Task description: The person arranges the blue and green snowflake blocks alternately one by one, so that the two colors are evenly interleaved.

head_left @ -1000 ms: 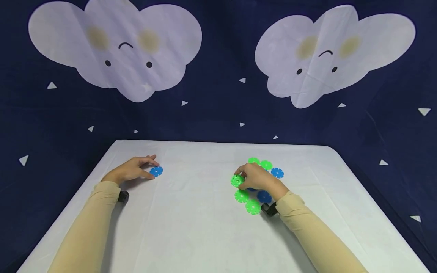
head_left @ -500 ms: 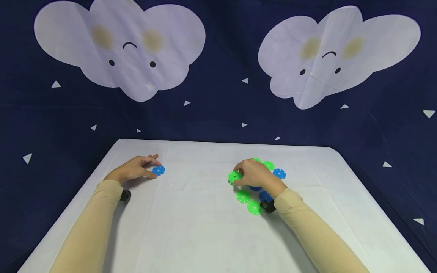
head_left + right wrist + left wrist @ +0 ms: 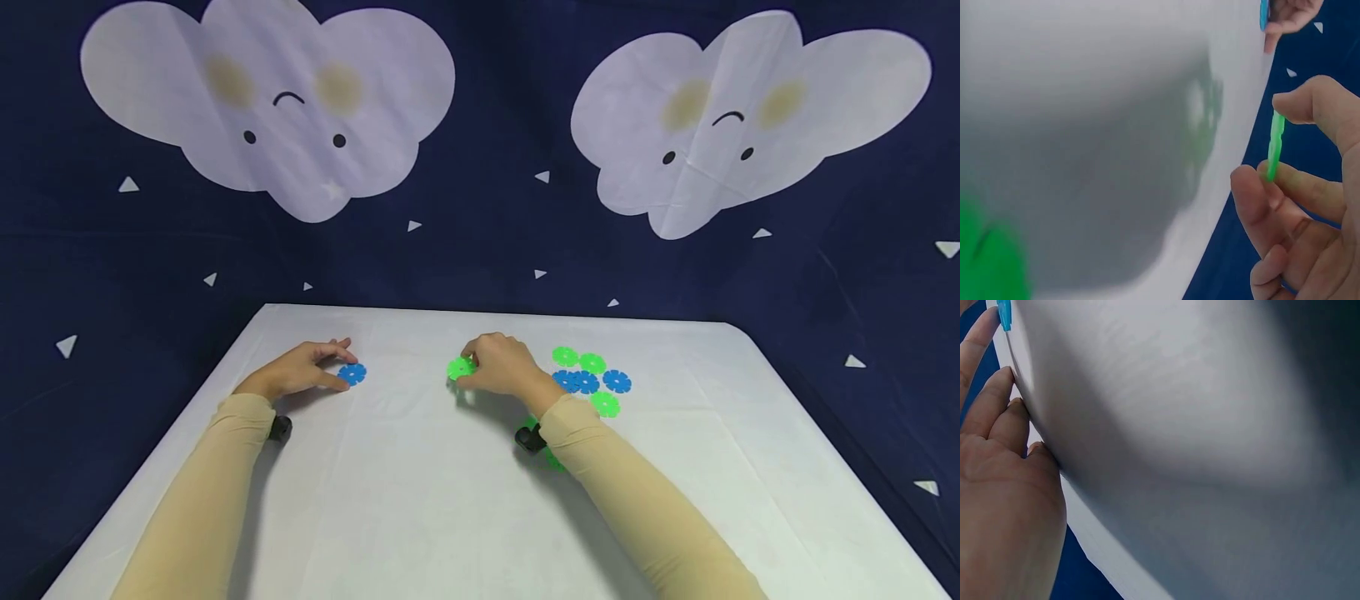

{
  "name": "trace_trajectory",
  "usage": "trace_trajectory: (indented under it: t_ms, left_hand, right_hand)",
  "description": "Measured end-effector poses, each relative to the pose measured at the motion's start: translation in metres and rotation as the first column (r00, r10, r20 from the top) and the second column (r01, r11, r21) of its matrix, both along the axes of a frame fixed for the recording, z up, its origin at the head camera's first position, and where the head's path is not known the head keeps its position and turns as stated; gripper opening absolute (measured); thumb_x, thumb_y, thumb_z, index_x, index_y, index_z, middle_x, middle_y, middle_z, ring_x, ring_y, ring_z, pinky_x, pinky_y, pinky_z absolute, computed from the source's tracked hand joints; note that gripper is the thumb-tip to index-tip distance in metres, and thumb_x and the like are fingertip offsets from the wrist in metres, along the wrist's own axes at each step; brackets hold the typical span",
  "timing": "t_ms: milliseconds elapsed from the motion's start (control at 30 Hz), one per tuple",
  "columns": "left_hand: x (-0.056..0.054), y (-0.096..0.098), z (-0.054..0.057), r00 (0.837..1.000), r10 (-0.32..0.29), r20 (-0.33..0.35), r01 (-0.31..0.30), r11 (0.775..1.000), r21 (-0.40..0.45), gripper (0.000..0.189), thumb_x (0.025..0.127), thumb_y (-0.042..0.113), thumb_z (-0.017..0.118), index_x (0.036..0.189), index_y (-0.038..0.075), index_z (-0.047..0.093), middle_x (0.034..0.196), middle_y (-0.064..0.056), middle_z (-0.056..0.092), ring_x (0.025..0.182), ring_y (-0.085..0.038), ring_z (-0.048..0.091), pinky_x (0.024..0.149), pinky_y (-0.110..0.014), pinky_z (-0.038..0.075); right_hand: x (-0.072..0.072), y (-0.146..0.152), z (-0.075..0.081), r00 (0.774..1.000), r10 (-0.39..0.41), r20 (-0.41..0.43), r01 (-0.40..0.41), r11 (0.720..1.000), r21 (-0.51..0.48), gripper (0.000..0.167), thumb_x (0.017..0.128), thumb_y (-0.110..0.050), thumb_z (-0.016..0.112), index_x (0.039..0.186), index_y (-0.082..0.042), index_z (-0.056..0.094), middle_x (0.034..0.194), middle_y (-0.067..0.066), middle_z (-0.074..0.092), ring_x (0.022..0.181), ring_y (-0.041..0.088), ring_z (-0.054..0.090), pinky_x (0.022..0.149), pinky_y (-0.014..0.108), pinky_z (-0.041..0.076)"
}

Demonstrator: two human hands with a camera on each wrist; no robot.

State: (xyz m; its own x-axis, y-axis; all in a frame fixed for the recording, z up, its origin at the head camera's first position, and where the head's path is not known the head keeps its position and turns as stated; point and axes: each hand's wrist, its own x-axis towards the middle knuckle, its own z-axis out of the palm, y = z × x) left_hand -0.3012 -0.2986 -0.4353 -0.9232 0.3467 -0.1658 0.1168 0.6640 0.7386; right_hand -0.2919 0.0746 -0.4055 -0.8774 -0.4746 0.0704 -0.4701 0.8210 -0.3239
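My left hand (image 3: 300, 367) is at the left of the table, thumb and index finger pinching a blue snowflake disc (image 3: 352, 374) by its edges. In the left wrist view, that blue disc shows edge-on at a fingertip, top left, and the other fingertips rest at the tabletop. Right of it, my right hand (image 3: 498, 366) holds a green snowflake disc (image 3: 460, 368) between thumb and index finger, raised over the table with its shadow below. The right wrist view shows this green disc edge-on (image 3: 1276, 147), gripped at both ends.
Several green discs (image 3: 592, 363) and blue discs (image 3: 617, 382) lie right of my right hand, two blue ones overlapping. Two more green discs are partly hidden under my right forearm and its black wrist camera (image 3: 531, 439). A dark cloud-patterned cloth hangs behind the white table (image 3: 405, 500).
My right hand has lifted the green disc out of the group and carried it left, uncovering blue discs. My left hand stays at its blue disc.
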Motion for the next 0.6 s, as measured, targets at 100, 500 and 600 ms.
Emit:
trace_trajectory:
  t_ms: [100,500,600]
  left_hand:
    - [-0.001,-0.001,0.0,1.0,0.011,0.015,-0.011,1.0,-0.009,0.055,0.085,0.016,0.09,0.134,0.002,0.07,0.174,-0.023,0.027,0.165,-0.051,0.007,0.13,-0.074,0.002]
    - [-0.003,0.0,-0.001,1.0,0.012,0.018,-0.011,1.0,-0.01,0.054,0.085,0.016,0.09,0.133,0.001,0.07,0.174,-0.024,0.027,0.165,-0.051,0.007,0.131,-0.071,0.003]
    - [-0.002,0.0,0.0,1.0,0.014,0.018,-0.013,1.0,-0.021,0.054,0.085,0.017,0.09,0.133,0.002,0.07,0.174,-0.024,0.027,0.165,-0.051,0.008,0.131,-0.071,0.003]
  right_hand:
    - [-0.003,-0.021,-0.002,1.0,0.001,-0.001,-0.001,1.0,0.001,0.049,0.086,-0.041,0.086,0.125,-0.012,0.08,0.097,-0.001,0.076,0.078,0.013,0.06,0.07,0.034,0.055]
    - [-0.009,-0.081,-0.01,0.998,-0.038,0.054,0.036,0.998,0.044,0.054,0.09,-0.05,0.085,0.132,-0.017,0.078,0.128,-0.002,0.078,0.097,0.014,0.069,0.084,0.036,0.06]
    - [-0.011,-0.092,-0.01,0.997,-0.048,0.058,0.045,0.997,0.061,0.054,0.09,-0.051,0.085,0.131,-0.017,0.078,0.128,-0.003,0.078,0.099,0.014,0.069,0.085,0.036,0.059]
